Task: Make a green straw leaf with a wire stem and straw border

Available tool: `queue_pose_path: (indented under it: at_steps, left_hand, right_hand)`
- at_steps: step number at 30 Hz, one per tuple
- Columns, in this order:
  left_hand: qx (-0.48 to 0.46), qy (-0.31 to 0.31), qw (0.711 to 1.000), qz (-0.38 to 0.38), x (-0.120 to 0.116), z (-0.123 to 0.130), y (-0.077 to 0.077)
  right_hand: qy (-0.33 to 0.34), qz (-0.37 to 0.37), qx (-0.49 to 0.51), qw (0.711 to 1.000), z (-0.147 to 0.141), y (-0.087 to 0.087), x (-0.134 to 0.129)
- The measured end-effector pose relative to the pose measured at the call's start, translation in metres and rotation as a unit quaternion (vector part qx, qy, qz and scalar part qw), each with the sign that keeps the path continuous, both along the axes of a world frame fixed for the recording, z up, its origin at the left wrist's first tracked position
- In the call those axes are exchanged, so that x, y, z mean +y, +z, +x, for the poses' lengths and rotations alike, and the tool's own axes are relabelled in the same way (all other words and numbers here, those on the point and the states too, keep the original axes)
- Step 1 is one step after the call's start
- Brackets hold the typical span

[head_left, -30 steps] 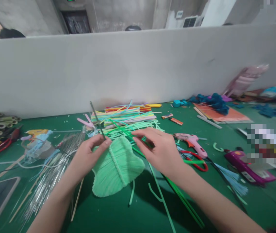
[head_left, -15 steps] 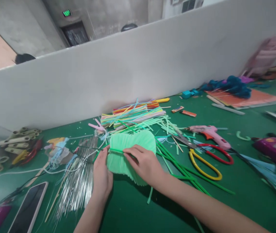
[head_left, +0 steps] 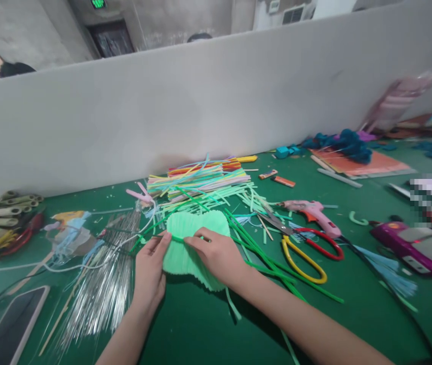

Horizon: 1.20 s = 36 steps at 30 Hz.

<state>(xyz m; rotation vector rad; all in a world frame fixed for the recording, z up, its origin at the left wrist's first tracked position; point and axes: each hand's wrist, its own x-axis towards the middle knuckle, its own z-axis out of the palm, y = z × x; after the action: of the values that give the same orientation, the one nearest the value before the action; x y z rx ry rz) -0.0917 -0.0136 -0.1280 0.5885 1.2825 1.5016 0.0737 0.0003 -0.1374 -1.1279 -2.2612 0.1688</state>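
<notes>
Green tabletop (head_left: 185, 324), backed by a pale partition (head_left: 124, 121); contents as follows.

Item: one light green fuzzy leaf (head_left: 196, 223), raised at front centre, between and in both hands, a darker green strip (head_left: 178, 239) lying across it.

Left hand (head_left: 153, 263): thumb and fingers pinched together at the leaf's left edge. Right hand (head_left: 216, 253): spread over the leaf's right half, thumb and forefinger narrowed on the green strip.

Behind the leaf: one pile of pipe cleaners (head_left: 200, 182), many colours. To its right: loose dark green pipe cleaners (head_left: 269, 256); scissors (head_left: 285, 230), one yellow handle, one red; one pink glue gun (head_left: 312, 210), just beside the scissors. To the left: silver wires (head_left: 105, 284), loosely bunched; one phone (head_left: 10, 324), screen dark; bamboo tubes (head_left: 3, 213), stacked near the partition.
</notes>
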Motion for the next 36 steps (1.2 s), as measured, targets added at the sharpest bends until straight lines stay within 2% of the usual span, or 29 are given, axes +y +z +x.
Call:
queue_pose_path:
  at_steps: [3,6,9,11,14,17,24,27,29,33,36]
  left_hand:
    - [-0.009,0.013,1.000,-0.001,0.003,-0.002,-0.003]
    - [-0.022,0.026,0.999,0.003,0.007,-0.007,-0.005]
    - [-0.033,0.040,0.999,0.006,0.010,-0.015,-0.005]
    - [-0.040,0.041,0.998,0.007,0.013,-0.020,-0.004]
    - [-0.048,0.037,0.998,0.013,0.015,-0.024,-0.003]
    - [-0.049,0.041,0.998,0.022,0.016,-0.024,-0.002]
    - [-0.035,0.043,0.998,0.032,0.016,-0.023,-0.004]
    - [-0.020,0.049,0.998,0.041,0.015,-0.022,-0.004]
    - [-0.005,0.053,0.997,0.051,0.014,-0.020,-0.001]
    - [0.037,0.035,0.996,0.070,0.010,-0.017,0.017]
    - [0.086,-0.005,0.993,0.080,0.011,-0.016,0.045]
  right_hand:
    - [0.002,0.003,-0.009,1.000,0.001,0.000,0.002]
    - [-0.005,0.005,0.038,0.999,0.010,0.002,0.003]
    - [0.017,0.005,0.112,0.994,0.035,0.008,0.009]
    - [0.065,-0.006,0.150,0.987,0.057,0.014,0.016]
    - [0.076,-0.017,0.153,0.985,0.083,0.021,0.027]
    - [0.066,-0.024,0.150,0.986,0.092,0.021,0.032]
    - [0.054,-0.030,0.131,0.990,0.091,0.011,0.036]
    - [0.043,-0.026,0.108,0.993,0.095,0.014,0.034]
    - [0.015,0.015,0.094,0.995,0.094,0.022,0.029]
    - [-0.042,0.127,0.119,0.984,0.072,0.048,0.007]
    - [0.011,0.122,0.133,0.983,0.040,0.064,-0.003]
